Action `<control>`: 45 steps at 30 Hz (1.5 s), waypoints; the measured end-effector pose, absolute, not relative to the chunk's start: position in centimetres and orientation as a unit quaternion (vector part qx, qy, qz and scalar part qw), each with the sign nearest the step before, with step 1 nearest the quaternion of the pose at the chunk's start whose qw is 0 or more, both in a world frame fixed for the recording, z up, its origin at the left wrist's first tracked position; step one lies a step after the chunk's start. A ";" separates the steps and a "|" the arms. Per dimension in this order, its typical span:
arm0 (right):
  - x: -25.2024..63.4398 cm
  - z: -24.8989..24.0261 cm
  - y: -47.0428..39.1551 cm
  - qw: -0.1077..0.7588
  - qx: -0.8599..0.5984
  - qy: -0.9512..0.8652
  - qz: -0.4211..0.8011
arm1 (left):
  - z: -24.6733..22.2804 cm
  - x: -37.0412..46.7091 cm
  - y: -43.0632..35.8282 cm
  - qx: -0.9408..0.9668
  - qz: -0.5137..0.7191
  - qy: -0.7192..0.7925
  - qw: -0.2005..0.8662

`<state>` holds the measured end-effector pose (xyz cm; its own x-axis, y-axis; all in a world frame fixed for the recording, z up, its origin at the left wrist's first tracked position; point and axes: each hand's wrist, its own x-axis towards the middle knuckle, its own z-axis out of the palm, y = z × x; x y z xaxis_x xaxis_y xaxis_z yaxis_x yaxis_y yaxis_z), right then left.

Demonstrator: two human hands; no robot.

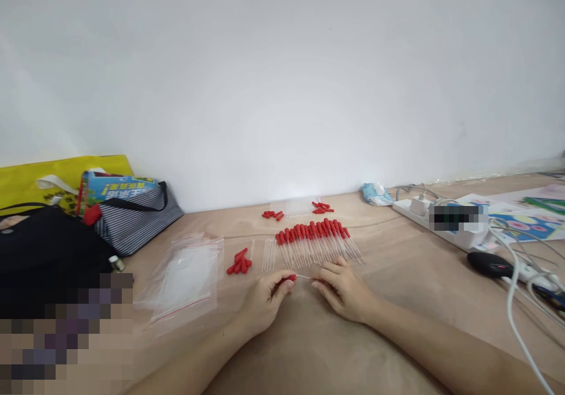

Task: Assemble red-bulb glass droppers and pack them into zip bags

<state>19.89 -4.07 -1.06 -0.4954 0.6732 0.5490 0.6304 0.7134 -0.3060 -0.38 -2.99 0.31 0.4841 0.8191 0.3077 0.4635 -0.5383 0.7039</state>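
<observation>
My left hand (266, 302) pinches a red rubber bulb (292, 278) between thumb and fingers. From the bulb a thin glass tube (303, 276) runs across to my right hand (343, 292), whose fingers are closed on its other end. How far the tube sits inside the bulb is hidden. Just beyond my hands lies a row of glass droppers (311, 242) with red bulbs on their far ends. Several bare glass tubes (269, 255) lie left of the row, and a small pile of loose red bulbs (239, 262) is farther left.
Clear zip bags (188, 277) lie at left, near a striped bag (136, 221) and a black bag (39, 259). More bulbs (272, 215) and tubes lie by the wall. At right are a face mask (376, 193), a power strip (408, 209), white cables (512, 301) and a black mouse-like object (488, 264).
</observation>
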 end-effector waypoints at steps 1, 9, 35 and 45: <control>19.9 -1.1 -4.1 0.331 -0.372 -0.866 0.036 | 0.2 -0.4 -3.0 0.818 0.321 0.391 0.275; 20.2 -0.9 -4.1 0.312 -0.350 -0.881 0.057 | 0.4 -0.5 -3.1 0.841 0.309 0.382 0.224; 19.4 -1.0 -4.2 0.336 -0.280 -0.891 -0.126 | 0.8 -0.3 -3.9 0.889 0.252 0.353 0.149; 18.7 -1.5 -4.4 0.304 -0.321 -0.895 -0.056 | 0.9 -0.3 -4.0 0.899 0.242 0.333 0.147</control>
